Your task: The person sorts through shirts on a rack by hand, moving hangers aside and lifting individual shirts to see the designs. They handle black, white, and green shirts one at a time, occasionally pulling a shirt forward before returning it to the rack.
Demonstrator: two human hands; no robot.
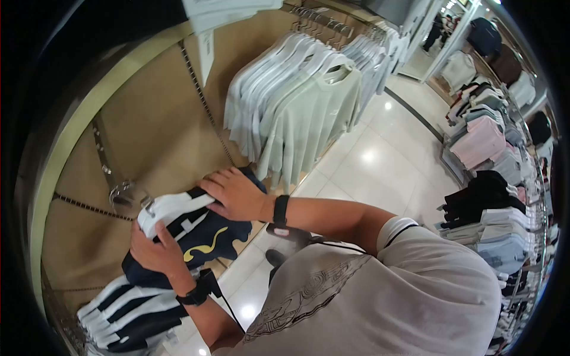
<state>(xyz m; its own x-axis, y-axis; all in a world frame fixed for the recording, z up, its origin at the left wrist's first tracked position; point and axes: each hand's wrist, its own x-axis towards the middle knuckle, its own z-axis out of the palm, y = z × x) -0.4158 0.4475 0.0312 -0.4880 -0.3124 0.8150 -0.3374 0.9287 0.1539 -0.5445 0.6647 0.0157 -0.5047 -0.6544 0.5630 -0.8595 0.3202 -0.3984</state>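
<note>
Tan-panelled clothes shop: both my hands on a navy garment beside the display wall.

Behind the work, a tan wall panel point(142, 113) has dark chains point(199, 83) running across it and a shiny metal ring point(122, 193) near the garment. White paper-like pieces point(205, 41) hang at the top, covering part of the panel. Above and to the right, a row of white and pale green tops point(314, 113) hangs from a rail. Below my left hand are black-and-white clothes point(127, 311). Glossy pale floor tiles point(368, 151) run between this wall and the crowded racks point(493, 202) at far right, where pink, black and grey clothes hang. My light shirt point(380, 296) fills the lower right, hiding floor beyond it.

The navy garment point(205, 240), with white bands and a yellow squiggle, lies tilted between my hands, near the wall. A metal hook, probably a hanger's, shows at its upper left end. My right hand point(234, 193) rests over its upper edge, palm down, fingers curved and close together. My left hand point(155, 249) holds the near side, partly open, its thumb apart from the fingers and over the white part.
</note>
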